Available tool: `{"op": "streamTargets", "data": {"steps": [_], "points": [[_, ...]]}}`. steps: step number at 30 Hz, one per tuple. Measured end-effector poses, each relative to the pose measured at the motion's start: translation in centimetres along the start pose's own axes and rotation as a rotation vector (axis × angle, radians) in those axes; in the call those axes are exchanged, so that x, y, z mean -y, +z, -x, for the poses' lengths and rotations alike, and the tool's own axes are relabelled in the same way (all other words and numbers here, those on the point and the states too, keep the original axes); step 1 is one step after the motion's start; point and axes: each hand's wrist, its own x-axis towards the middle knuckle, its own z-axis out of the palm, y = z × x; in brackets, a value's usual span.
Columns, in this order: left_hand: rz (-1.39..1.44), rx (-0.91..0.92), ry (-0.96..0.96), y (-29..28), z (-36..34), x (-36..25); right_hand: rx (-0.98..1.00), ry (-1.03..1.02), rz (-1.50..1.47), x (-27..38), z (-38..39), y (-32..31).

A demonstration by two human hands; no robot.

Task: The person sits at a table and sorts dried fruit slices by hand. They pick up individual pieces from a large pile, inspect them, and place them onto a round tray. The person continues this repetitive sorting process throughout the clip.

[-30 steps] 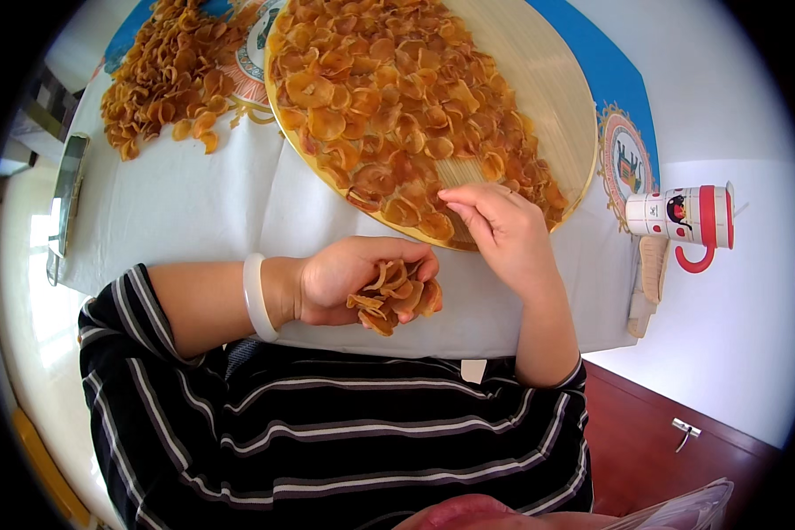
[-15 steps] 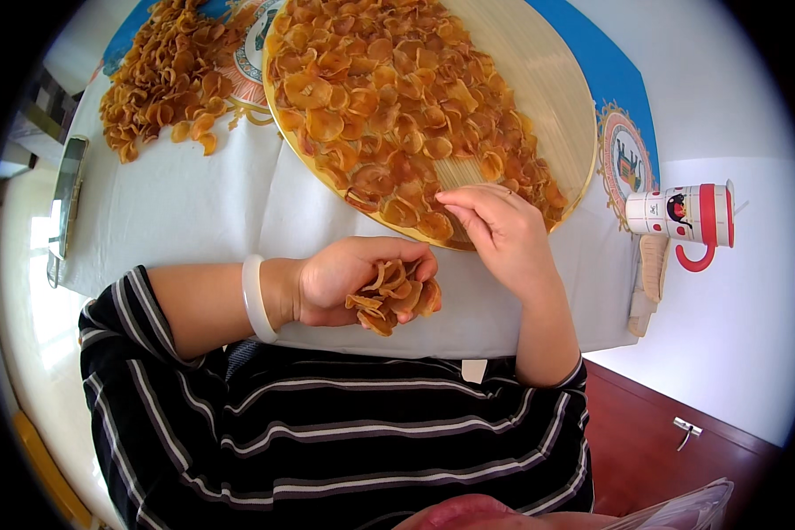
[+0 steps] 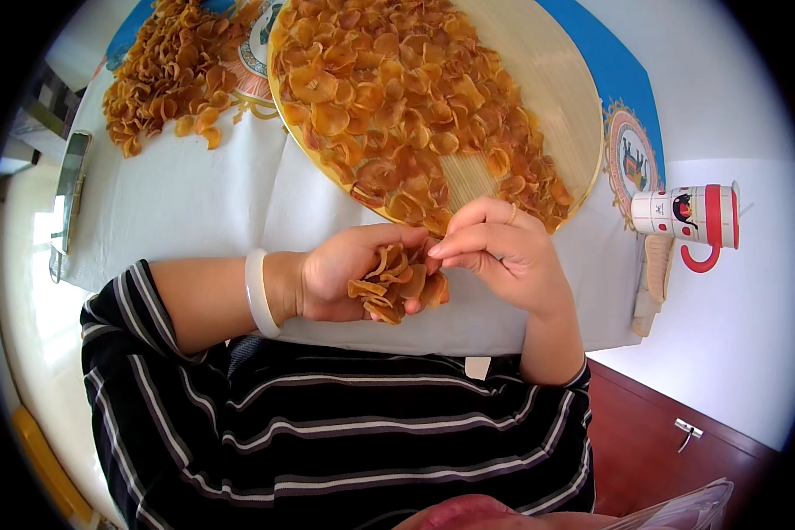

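Note:
My left hand is cupped around a handful of curled, orange-brown dried slices just off the near edge of the round tray. Thumb and fingers pinched together, my right hand meets the handful at the left fingertips. Whatever is in that pinch is too small and covered to make out. Many more dried slices lie spread over the pale woven-looking tray, mostly on its left and middle. Bare surface shows on its right side and in a gap by the near rim.
A loose heap of dried slices sits on the white and blue tablecloth at far left. A phone-like flat object stands at the left table edge. Beyond the right edge are a white-and-red cup and a beige object.
My right hand has moved from the tray's near edge left and toward me, to the handful. My left hand stays nearly in place, still holding the slices.

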Motion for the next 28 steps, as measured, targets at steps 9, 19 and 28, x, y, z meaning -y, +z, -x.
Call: {"op": "streamTargets", "data": {"steps": [9, 19, 28], "points": [[0.067, 0.012, 0.005, -0.4, 0.0, 0.2, 0.083, 0.06, -0.153, 0.6, 0.3, -0.5], [0.067, 0.025, -0.033, -0.5, 0.0, 0.1, 0.191, 0.091, -0.147, 0.6, 0.2, -0.6], [0.022, 0.131, -0.04, -0.7, -0.1, 0.0, -0.26, 0.162, 0.371, 0.7, -0.6, -1.3]]}}
